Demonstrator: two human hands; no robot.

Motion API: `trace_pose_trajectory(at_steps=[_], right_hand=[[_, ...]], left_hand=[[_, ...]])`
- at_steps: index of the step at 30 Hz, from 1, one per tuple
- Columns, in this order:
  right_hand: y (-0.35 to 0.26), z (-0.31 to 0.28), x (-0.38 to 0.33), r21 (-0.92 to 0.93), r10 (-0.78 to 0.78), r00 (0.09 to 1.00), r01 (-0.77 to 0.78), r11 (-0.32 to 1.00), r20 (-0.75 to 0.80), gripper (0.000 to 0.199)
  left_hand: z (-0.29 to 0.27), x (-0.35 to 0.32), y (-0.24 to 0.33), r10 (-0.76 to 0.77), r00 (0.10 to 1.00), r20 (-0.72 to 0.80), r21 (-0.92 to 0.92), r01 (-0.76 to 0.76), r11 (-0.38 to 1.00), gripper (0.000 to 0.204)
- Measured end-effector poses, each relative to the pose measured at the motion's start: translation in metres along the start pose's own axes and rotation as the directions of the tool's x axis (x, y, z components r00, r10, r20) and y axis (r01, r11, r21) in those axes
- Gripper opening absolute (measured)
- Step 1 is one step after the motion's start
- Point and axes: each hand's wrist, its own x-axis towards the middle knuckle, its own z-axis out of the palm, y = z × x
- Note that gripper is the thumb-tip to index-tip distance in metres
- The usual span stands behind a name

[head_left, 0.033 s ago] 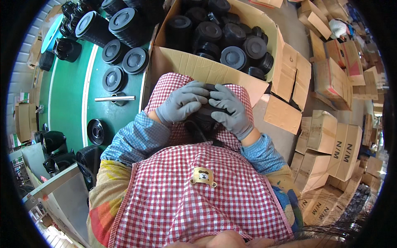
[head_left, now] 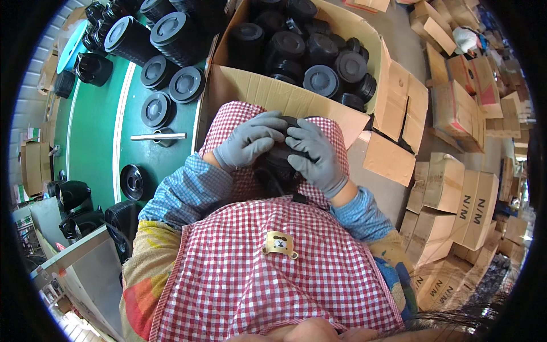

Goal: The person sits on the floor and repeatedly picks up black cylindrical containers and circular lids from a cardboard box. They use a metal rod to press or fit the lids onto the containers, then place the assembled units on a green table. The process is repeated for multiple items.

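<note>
A black round plastic piece (head_left: pixel 281 154), dark and partly covered by my hands, sits in my lap between my knees. It seems to be a lid or disc on a black body, but my fingers hide much of it. My left hand (head_left: pixel 250 141), in a grey glove, curls over its left side. From the right, my right hand (head_left: pixel 316 153), also gloved in grey, grips its rim with bent fingers. Both hands face each other with the piece between them. A red-and-white checked apron (head_left: pixel 273 256) covers my lap.
Ahead stands an open cardboard box (head_left: pixel 262 85) full of black round plastic parts (head_left: pixel 322 81). On the green table (head_left: pixel 94 131) at left are stacks of black discs (head_left: pixel 186 84), a metal bar (head_left: pixel 158 136) and black jug-like pieces (head_left: pixel 93 69). Cartons (head_left: pixel 444 182) pile up at right.
My right hand has shifted slightly left and down over the black piece. My left hand has barely moved. The things around stay as they were.
</note>
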Motion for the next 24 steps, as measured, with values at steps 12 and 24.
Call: trace_pose_trajectory(at_steps=[12, 24], right_hand=[[-0.02, 0.0, 0.006, -0.238, -0.014, 0.99, 0.047, 0.97, 0.14, 0.047], [0.02, -0.013, 0.001, 0.109, 0.135, 0.981, -0.151, 0.983, 0.142, 0.104]], left_hand=[[-0.007, 0.004, 0.03, -0.209, 0.97, -0.122, 0.733, 0.23, 0.64, 0.099], [0.004, 0.007, 0.025, -0.258, 0.966, 0.017, 0.015, 0.257, 0.966, 0.076]])
